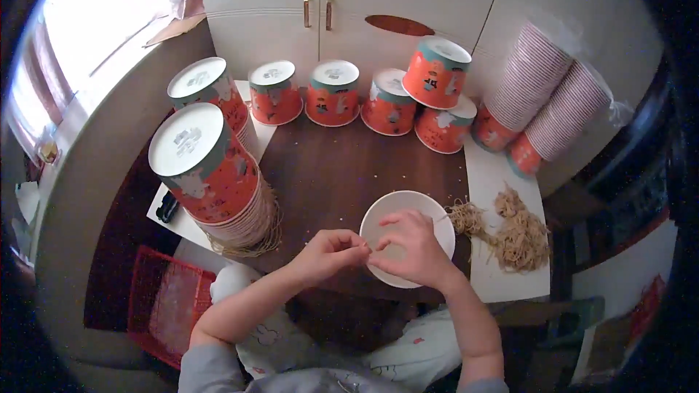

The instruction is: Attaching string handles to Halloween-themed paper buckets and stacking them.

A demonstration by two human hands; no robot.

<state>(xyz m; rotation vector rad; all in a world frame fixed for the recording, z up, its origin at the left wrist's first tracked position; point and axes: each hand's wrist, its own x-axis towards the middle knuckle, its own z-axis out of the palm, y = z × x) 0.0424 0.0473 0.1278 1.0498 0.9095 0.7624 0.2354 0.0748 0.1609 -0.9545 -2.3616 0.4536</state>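
A paper bucket (369, 212) sits in front of me with its white inside facing up. My left hand (331, 256) is closed at the bucket's left rim, thumb and fingertips pinched together; whatever they hold is too small to make out. Over the bucket's mouth is my right hand (413, 251), its fingers curled and its thumb and fingertips close to the left fingertips. Anything it grips cannot be made out. Beside the bucket's right rim lies a tan twine bundle (467, 218), next to a larger twine heap (520, 239).
At the left stands a tall stack of upturned orange buckets (218, 167), twine around its base. More upturned buckets (333, 94) line the table's (328, 167) back. Nested buckets in plastic wrap (528, 80) lean at the right. A red basket (142, 298) stands low left.
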